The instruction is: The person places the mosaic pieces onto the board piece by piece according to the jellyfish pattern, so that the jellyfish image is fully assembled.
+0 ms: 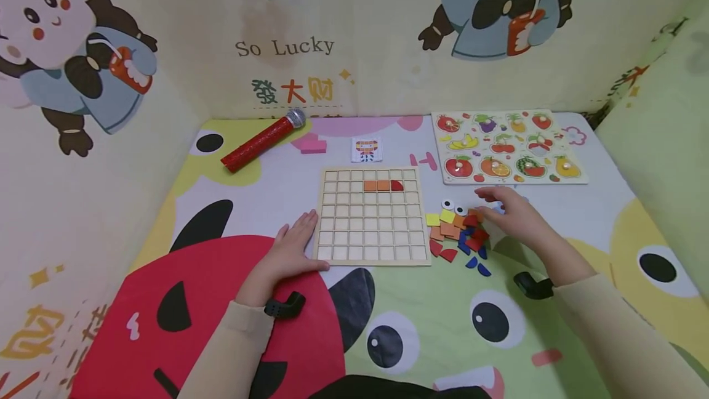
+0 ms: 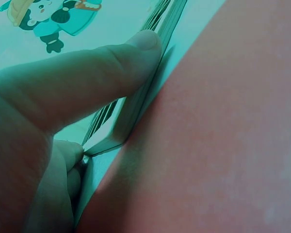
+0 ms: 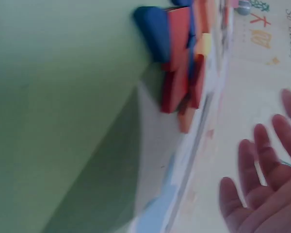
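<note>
A wooden grid board (image 1: 370, 225) lies on the table with two orange squares (image 1: 376, 185) and a red quarter-round piece (image 1: 396, 185) in one upper row. My left hand (image 1: 288, 252) rests at the board's lower left corner, its fingers along the left side. In the left wrist view the straight thumb (image 2: 102, 73) touches the board's edge (image 2: 121, 124). To the right of the board is a loose pile of red, orange, yellow and blue pieces (image 1: 450, 231). My right hand (image 1: 512, 214) hovers at the pile's right side, fingers spread apart and holding nothing.
A small pattern card (image 1: 367, 149) lies behind the board, with pink blocks (image 1: 313, 147) to its left. A red glittery microphone (image 1: 260, 143) lies at the back left. The fruit puzzle board (image 1: 506, 148) is at the back right.
</note>
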Demonstrator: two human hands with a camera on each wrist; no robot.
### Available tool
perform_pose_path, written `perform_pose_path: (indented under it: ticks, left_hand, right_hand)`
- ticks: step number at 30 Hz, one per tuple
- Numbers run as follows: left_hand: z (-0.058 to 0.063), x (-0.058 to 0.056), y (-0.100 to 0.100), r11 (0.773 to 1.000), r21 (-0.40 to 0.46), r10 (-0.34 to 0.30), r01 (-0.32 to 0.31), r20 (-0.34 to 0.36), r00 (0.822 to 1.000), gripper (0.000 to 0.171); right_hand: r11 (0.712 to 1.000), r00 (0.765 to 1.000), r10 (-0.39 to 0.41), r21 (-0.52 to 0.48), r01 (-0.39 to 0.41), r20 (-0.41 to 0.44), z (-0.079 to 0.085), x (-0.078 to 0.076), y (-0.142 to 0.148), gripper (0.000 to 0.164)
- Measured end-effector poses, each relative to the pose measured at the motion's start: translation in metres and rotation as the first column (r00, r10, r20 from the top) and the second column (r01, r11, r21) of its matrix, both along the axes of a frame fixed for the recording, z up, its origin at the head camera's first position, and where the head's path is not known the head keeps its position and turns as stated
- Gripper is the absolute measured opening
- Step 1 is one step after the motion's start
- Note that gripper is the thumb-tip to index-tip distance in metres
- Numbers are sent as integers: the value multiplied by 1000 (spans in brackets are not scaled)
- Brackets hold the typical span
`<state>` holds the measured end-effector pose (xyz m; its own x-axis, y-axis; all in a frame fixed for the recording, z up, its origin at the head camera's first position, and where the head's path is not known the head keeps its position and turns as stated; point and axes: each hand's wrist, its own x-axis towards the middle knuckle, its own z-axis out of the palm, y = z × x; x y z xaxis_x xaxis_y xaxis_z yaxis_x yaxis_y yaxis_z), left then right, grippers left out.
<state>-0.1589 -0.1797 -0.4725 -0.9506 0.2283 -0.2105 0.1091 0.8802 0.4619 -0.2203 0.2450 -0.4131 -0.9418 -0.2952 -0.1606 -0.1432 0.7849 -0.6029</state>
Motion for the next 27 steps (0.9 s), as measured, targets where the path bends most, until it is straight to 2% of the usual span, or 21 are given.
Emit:
perform_pose_path:
  ticks: [5,10,17,23,27]
  left_hand:
    - [2,0,-3,1000,-12,-4,3,-20,1000,111]
    - [3,0,-1,1000,2,-23,23,-9,1000,111]
    - [3,1,0,1000,7,-14,14,-12,1000,110]
    - [2,1,0,1000,2,-16,16,-7,1000,110]
    - [2,1,0,1000,2,-11,11,-2,1000,110]
  right_hand:
    - [999,997,20,31,-23,74,-13,-7,5,44]
    - [999,995,7,38,-11,99,-23,-9,15,44]
    - [995,997,67,67,-70,45,-30,-11,18,41]
    - [988,997,68,139,-70,21,-32,-10,18,40]
    - [986,997,74,151,-74,3,-32,-11,18,36]
